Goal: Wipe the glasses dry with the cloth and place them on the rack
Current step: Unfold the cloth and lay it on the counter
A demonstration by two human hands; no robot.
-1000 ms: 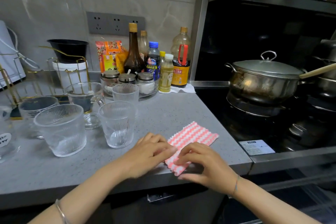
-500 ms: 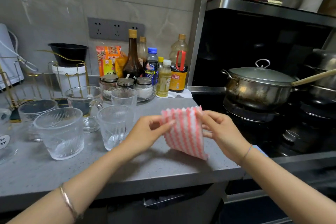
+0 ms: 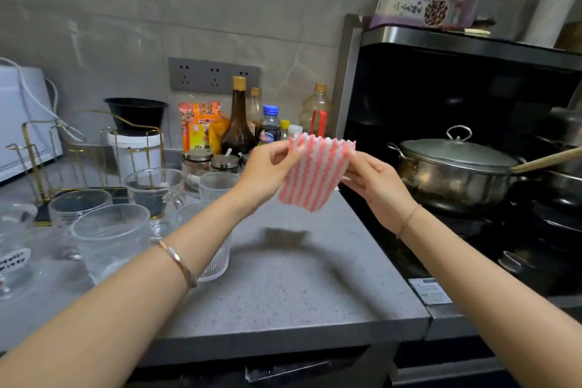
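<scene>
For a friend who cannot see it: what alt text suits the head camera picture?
A person's left hand and right hand pinch a pink-and-white striped cloth by its top corners above a grey counter. Clear glasses stand at the left before a gold wire rack; a lidded steel pot sits at the right.

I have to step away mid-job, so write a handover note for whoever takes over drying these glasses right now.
Left hand and right hand: each pinches a top corner of the cloth, held up above the counter.
Glasses: standing on the counter at the left, in front of the rack.
Done: the cloth is in the hands; no glass is being wiped.
Left: wipe each glass dry and set it on the rack.
</scene>
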